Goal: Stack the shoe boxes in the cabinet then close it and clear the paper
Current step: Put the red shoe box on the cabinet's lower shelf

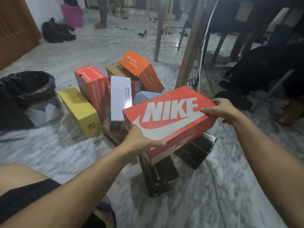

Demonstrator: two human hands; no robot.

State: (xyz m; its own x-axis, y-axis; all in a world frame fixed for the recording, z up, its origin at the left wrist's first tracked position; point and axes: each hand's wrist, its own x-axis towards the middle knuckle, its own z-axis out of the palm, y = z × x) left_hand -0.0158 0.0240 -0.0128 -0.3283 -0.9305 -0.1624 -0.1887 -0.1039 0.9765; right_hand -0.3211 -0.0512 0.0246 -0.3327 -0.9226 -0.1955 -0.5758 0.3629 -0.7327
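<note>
A red Nike shoe box is lifted above the marble floor, lid up and tilted. My left hand grips its near left corner and my right hand holds its far right end. Beneath it lie two black boxes. Behind stand a yellow box, a red box, a white patterned box, a brown box, a tilted orange box and part of a blue box. No cabinet or loose paper shows in the head view.
A bin lined with a black bag stands at the left. Wooden table legs and cables rise at the right, with dark bags beyond. A wooden door, a pink basket and a standing person's legs are farther back.
</note>
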